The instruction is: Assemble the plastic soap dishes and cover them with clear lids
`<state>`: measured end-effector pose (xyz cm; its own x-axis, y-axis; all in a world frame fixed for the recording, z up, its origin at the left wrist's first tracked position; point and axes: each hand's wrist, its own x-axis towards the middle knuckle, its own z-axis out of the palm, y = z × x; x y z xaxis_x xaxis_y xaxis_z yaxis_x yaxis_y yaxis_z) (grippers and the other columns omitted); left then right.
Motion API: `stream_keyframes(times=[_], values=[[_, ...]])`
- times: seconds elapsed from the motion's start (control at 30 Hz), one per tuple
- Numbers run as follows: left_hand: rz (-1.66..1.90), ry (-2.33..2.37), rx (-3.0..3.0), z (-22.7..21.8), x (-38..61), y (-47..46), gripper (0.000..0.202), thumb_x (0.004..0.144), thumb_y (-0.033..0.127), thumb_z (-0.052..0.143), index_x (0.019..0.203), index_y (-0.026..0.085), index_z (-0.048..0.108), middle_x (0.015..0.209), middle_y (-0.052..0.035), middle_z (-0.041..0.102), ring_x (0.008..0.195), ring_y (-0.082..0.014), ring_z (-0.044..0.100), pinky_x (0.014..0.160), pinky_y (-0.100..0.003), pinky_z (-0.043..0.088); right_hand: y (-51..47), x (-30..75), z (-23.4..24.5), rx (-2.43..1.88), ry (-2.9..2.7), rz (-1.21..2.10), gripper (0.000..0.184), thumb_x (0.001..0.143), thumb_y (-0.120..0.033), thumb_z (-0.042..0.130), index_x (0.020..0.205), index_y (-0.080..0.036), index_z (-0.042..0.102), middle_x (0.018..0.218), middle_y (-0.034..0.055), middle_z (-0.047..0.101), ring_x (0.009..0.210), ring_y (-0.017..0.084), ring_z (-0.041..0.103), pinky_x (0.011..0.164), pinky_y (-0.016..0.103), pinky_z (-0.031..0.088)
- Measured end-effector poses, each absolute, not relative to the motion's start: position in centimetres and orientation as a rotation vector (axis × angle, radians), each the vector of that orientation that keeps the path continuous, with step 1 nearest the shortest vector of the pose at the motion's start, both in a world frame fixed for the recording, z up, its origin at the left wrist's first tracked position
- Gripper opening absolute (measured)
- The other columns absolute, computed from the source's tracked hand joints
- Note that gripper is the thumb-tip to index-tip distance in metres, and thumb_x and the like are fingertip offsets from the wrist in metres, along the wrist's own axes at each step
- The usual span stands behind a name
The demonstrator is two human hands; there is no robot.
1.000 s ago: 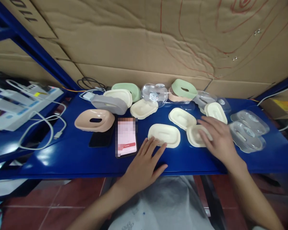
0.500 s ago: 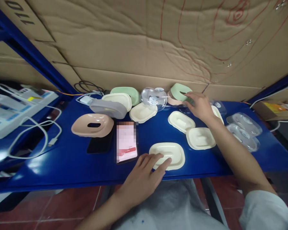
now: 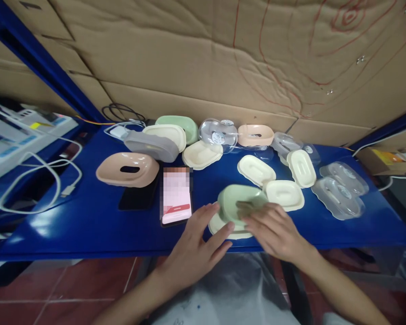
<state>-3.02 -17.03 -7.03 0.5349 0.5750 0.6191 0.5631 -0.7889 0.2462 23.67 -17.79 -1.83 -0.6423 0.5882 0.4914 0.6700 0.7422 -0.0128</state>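
Observation:
My right hand grips the right end of a green oval plastic piece with a slot in its top, which looks like a soap dish or tissue-box cover. The green piece is over a cream oval tray near the table's front edge; whether it touches the tray I cannot tell. My left hand is open with fingers apart at the tray's left side, close to the green piece. Two cream trays lie behind and to the right: one tray overlaps the edge of another tray.
On the blue table lie a phone, a pink slotted piece, another pink piece and clear plastic shells. A power strip with white cables is at left. Cardboard stands behind.
My right hand has brought the green piece from the back of the table to the front tray, uncovering a pink piece. My left hand has lifted its fingers off the tray's middle.

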Motion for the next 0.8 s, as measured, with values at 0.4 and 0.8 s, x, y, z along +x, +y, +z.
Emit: stream_keyframes(times=[0.4,0.8], values=[[0.929,0.860,2.776,-7.0,-2.5,-15.9,0.031,0.110,0.033,0.061,0.135,0.015,0.065,0.144,-0.0118,0.069,0.145,-0.0289,0.058,0.121,-0.053,0.056,-19.6,23.0,-4.8,-1.004,-2.485,-0.046,0.040,0.105,-0.011,0.064,0.145,-0.015,0.063,0.142,0.0059,0.074,0.137,0.020,0.063,0.122,0.044,0.046],[0.874,0.874,2.799,-7.1,-2.5,-15.9,0.033,0.110,0.025,0.056,0.140,0.015,0.065,0.149,-0.0126,0.066,0.149,-0.0305,0.055,0.123,-0.055,0.054,-18.2,24.0,-4.2,-0.920,-2.490,0.112,0.059,0.105,-0.017,0.062,0.162,-0.025,0.049,0.145,0.0040,0.073,0.139,0.019,0.066,0.126,0.042,0.051]])
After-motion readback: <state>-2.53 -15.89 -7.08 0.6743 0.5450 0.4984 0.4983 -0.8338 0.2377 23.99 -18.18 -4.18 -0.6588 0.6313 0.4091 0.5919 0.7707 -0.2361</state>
